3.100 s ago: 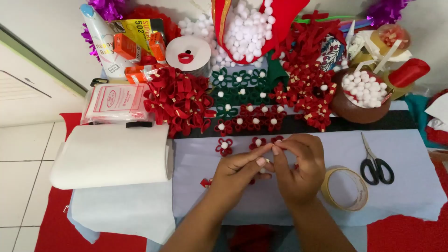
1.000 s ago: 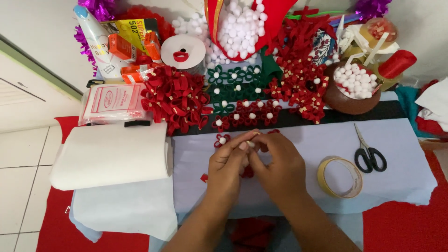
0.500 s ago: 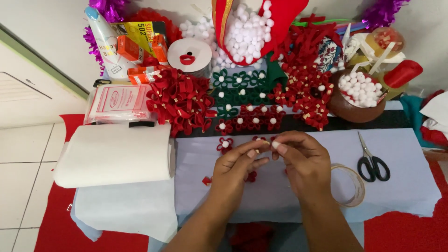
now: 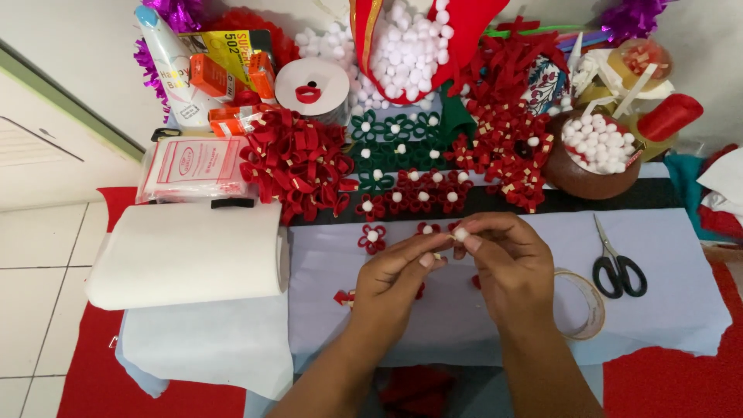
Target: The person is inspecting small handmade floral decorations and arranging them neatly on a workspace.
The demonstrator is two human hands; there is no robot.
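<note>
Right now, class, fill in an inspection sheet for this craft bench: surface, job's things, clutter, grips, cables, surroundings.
Surface: pale felt sheet over red cloth.
Job's things: white pompom pinched at the right hand fingertips; left hand meets it; a red piece between them is mostly hidden. Finished red flower lies on the sheet.
Clutter: felt roll, scissors, tape ring, bowl of pompoms, red loops pile, green flowers, glue bottle.
Grips: both hands closed in fingertip pinches.
Cables: nothing seen.
Surroundings: white floor tiles, white wall behind.
</note>
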